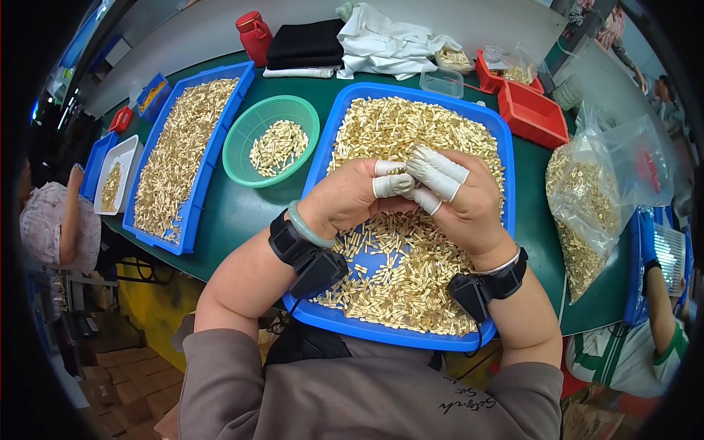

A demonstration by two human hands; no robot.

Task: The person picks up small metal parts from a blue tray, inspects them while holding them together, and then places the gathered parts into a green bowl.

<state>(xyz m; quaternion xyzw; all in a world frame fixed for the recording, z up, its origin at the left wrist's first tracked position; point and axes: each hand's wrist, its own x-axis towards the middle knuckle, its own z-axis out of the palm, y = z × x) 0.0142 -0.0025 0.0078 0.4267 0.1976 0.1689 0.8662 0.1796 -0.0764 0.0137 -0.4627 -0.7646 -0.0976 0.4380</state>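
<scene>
My left hand [345, 194] and my right hand [466, 202] meet above the middle of a blue tray [314, 180]. White finger covers wrap the thumb and fingertips of both. A small brass-coloured part [397, 171] shows between my left fingertips, which pinch it. At its right end the fingers of my right hand are closed against it, hiding most of its shape. Loose brass-coloured pieces [418, 125] of the same small, slim kind fill the tray below, thinning to bare blue near its left middle.
Left stand a green basket [235, 165] and a long blue tray [187, 227], both with brass pieces. A bulging clear bag [583, 213] leans at the right. Red bins [532, 117], folded cloths [304, 44] and a red flask [254, 37] line the back. Other people sit at both sides.
</scene>
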